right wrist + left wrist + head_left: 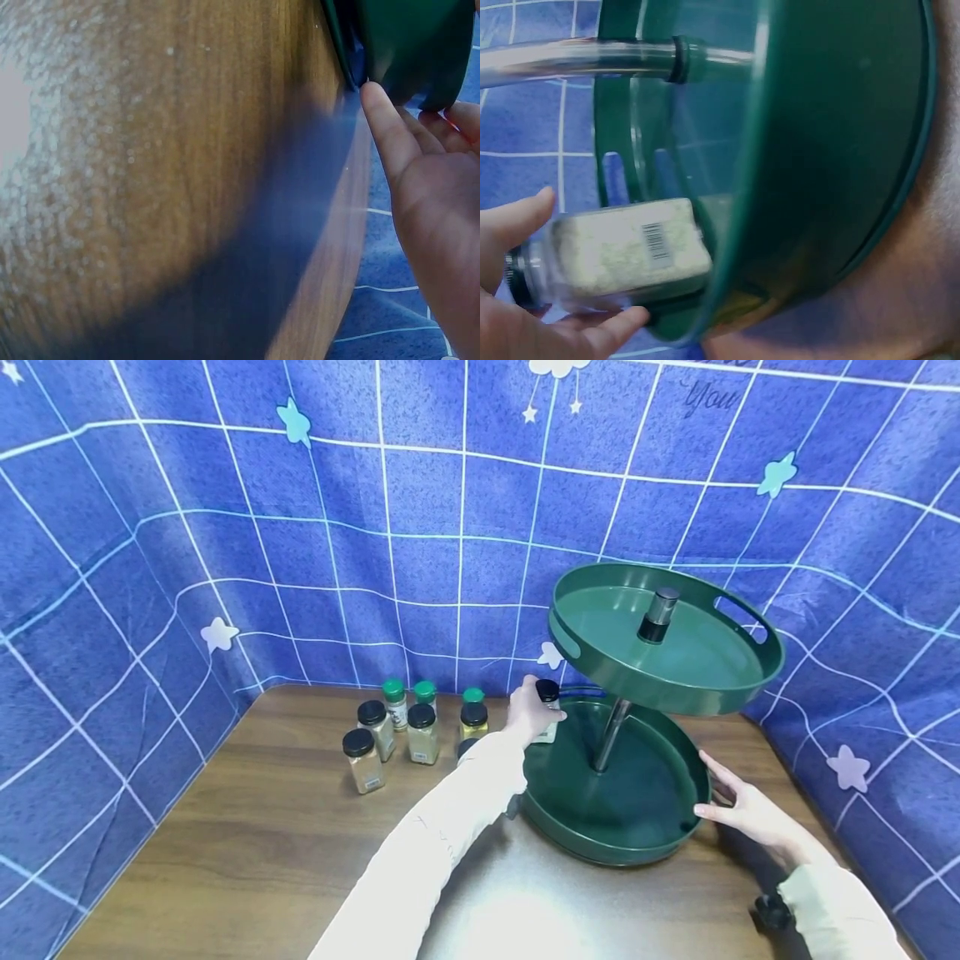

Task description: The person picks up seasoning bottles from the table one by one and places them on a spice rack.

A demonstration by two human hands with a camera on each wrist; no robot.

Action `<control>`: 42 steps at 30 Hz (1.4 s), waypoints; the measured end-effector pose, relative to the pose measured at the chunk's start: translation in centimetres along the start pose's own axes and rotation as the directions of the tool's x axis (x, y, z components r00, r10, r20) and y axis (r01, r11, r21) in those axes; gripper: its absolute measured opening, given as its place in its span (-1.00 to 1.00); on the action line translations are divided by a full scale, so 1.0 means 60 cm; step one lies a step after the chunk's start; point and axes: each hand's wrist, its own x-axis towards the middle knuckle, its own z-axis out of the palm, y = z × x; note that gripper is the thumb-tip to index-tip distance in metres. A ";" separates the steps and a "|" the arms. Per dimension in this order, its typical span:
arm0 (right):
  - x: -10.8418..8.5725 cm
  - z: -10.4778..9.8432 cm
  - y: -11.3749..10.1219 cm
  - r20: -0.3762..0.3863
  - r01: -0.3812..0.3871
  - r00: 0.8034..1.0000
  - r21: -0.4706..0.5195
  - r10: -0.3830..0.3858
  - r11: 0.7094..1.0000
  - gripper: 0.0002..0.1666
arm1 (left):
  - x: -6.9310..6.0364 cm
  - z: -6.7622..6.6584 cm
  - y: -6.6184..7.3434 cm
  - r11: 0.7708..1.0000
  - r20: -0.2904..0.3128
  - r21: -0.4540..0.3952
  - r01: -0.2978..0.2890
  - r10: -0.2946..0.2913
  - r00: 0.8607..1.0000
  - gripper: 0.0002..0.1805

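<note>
My left hand (528, 710) grips a clear spice jar (630, 251) with a black lid and pale, flaky contents. The jar is at the back left rim of the lower tray (600, 846) of a green two-tier stand. In the left wrist view it appears sideways, a barcode label facing the camera, its base by the tray's inner wall. At the stand's right side, my right hand (750, 814) touches the outside of the lower tray with spread, fairly straight fingers. Above, the upper tray (667, 697) holds no jars; a metal post (613, 735) joins both tiers.
Left of the stand, several spice jars stand on the wooden table (247, 827), including a black-lidded jar (365, 764) and a green-lidded jar (395, 703). My left sleeve partly covers another jar. A blue gridded curtain (420, 568) hangs behind and along both sides.
</note>
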 end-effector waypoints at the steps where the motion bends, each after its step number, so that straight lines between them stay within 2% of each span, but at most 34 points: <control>1: 0.000 0.000 0.000 -0.004 0.000 1.000 -0.010 0.000 1.000 -0.01 | 0.000 -0.003 0.003 1.000 0.020 0.008 0.006 -0.006 1.000 -0.24; 6: 0.001 0.001 -0.002 -0.006 0.025 1.000 -0.034 -0.025 0.999 0.00 | -0.001 -0.023 0.016 0.999 0.084 0.034 0.019 -0.022 0.996 -0.07; 12: 0.000 0.001 -0.002 -0.016 0.047 0.999 -0.077 -0.049 0.996 -0.01 | -0.003 -0.052 0.021 0.998 0.136 0.030 -0.054 0.050 0.990 -0.09; 15: -0.002 0.001 -0.003 -0.011 0.031 0.999 -0.080 -0.032 0.996 0.00 | -0.003 -0.067 0.020 0.996 0.163 0.026 -0.087 0.082 0.983 -0.06; 26: -0.007 0.003 0.007 -0.016 0.049 0.999 -0.083 -0.050 0.995 -0.02 | -0.013 -0.133 0.008 0.990 0.253 0.024 -0.141 0.130 0.959 -0.03; 32: -0.006 0.004 0.003 -0.013 0.044 0.999 -0.076 -0.045 0.996 -0.01 | -0.030 -0.170 0.006 0.986 0.273 0.025 -0.164 0.151 0.950 -0.09; 36: -0.005 0.004 0.000 -0.014 0.051 0.999 -0.073 -0.052 0.996 -0.01 | -0.042 -0.191 0.002 0.983 0.252 -0.004 -0.186 0.181 0.951 -0.16; 42: 0.000 0.005 0.003 -0.015 0.099 0.995 0.042 -0.098 0.994 -0.03 | -0.064 -0.209 -0.013 0.967 0.220 -0.093 -0.239 0.254 0.942 -0.25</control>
